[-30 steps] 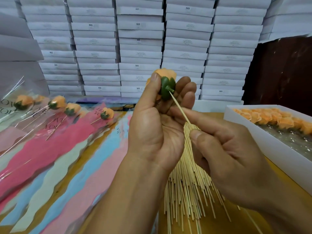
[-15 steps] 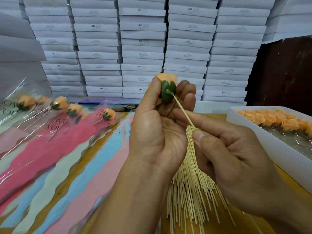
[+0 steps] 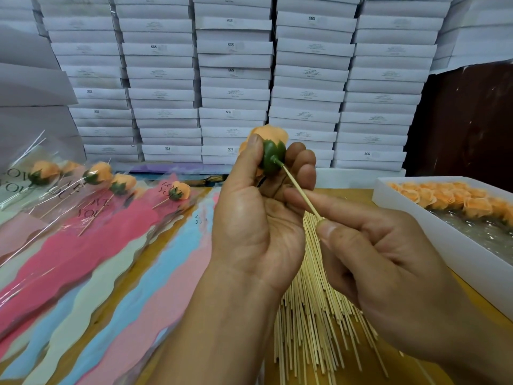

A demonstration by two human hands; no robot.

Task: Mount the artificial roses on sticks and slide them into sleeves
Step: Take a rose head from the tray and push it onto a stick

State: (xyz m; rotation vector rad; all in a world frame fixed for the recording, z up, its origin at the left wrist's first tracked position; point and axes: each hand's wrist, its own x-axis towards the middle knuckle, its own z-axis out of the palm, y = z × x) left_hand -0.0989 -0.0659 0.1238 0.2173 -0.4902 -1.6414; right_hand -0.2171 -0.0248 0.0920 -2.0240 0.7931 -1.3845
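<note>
Nearest, I'm seeing loose sticks (image 3: 311,315) lying on the worktop (image 3: 358,194) under both hands. My right hand (image 3: 388,273) is pinching one stick (image 3: 298,191) in a closed grip, its tip sitting in the green base of the orange rose (image 3: 270,151) my left hand (image 3: 258,218) is clasping. Beyond, white boxes (image 3: 233,79) are standing stacked.

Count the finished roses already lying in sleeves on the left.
5 clear: far left, one half-hidden behind it, then and the nearest. More may be hidden.
</note>
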